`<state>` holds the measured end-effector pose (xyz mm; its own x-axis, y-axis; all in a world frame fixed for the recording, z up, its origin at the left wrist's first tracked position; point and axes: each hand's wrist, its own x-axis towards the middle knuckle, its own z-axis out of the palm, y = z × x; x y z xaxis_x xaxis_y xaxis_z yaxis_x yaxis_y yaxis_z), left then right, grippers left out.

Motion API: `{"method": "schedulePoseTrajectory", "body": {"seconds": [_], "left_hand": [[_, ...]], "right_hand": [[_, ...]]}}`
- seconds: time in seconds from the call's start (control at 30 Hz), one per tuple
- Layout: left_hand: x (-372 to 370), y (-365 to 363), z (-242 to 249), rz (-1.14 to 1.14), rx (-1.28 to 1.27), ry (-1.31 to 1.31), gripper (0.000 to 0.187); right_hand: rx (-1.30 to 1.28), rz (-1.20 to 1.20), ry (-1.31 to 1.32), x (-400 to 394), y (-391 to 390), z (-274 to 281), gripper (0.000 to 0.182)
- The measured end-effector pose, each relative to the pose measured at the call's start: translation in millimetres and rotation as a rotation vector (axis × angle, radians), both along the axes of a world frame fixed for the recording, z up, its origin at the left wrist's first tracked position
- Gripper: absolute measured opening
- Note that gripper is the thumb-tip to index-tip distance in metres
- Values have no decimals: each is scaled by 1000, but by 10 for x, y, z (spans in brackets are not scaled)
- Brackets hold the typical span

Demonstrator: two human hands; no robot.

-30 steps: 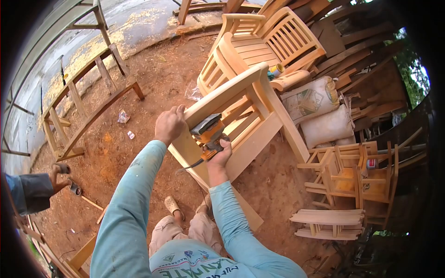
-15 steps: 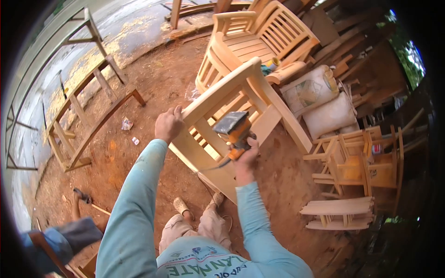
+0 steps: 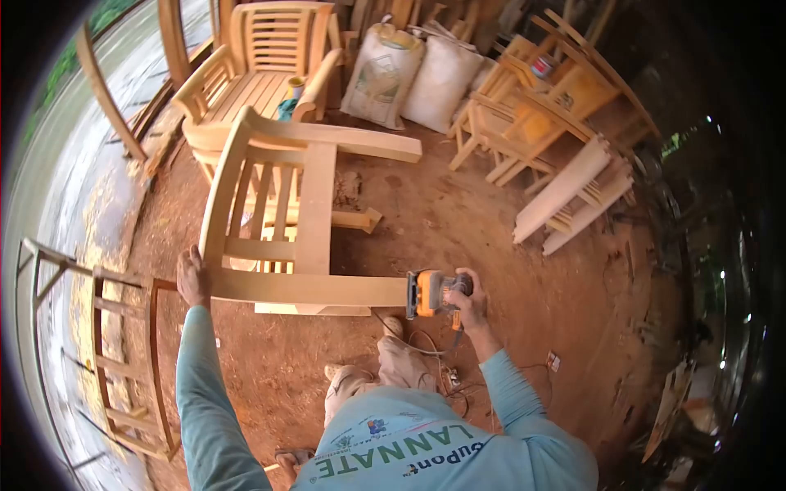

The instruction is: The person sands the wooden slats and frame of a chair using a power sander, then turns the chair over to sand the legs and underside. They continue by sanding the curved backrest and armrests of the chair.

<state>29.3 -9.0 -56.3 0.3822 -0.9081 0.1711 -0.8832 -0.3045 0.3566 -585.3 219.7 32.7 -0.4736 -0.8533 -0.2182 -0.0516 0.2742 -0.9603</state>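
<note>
My left hand (image 3: 194, 278) grips the corner of a pale, unfinished wooden chair frame (image 3: 315, 209) with slats. Its fingers wrap round the edge on the left side. In my right hand (image 3: 471, 303) is an orange and black power sander (image 3: 429, 294). The sander's dark pad faces left and stands at the right end of the frame's near rail (image 3: 311, 289); whether it touches the wood is hard to tell. A cord runs from the sander down toward the ground near my feet.
A slatted armchair (image 3: 266, 74) holding a yellow can (image 3: 295, 86) stands behind the frame. White sacks (image 3: 383, 78), stacked chairs (image 3: 532, 106) and a slatted wooden piece (image 3: 573, 196) are farther right. A wooden frame (image 3: 131, 360) lies at left. Another person's foot (image 3: 291, 460) shows below.
The view has swung to the right, and the chair frame now appears turned. The sander has moved from over the slats to the near rail's right end, its pad now facing left.
</note>
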Motion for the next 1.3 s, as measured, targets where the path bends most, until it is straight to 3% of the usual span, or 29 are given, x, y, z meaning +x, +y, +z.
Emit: {"method": "schedulePoseTrajectory", "body": {"seconds": [0.07, 0.17, 0.27, 0.53, 0.8, 0.93, 1.3], "left_hand": [[50, 91, -168, -145, -186, -225, 41], [-362, 397, 85, -189, -425, -227, 41], [-986, 810, 316, -329, -430, -179, 38], [-2802, 1493, 134, -418, -225, 201, 24], [-4182, 1465, -163, -237, 55, 90, 39], [-4356, 1357, -535, -118, 158, 30, 54], [-4789, 1417, -818, 59, 183, -128, 64]], "right_hand": [[-41, -77, 127, -311, 214, -44, 63], [-22, -186, 199, -618, 422, 94, 65], [8, -297, 175, -873, 473, 237, 69], [-97, -294, 91, -2061, 46, 6, 69], [-96, -94, 69, -3437, -878, -433, 69], [-86, -40, 56, -3761, -1250, -202, 68], [-14, 108, -58, -4149, -2433, -178, 70]]}}
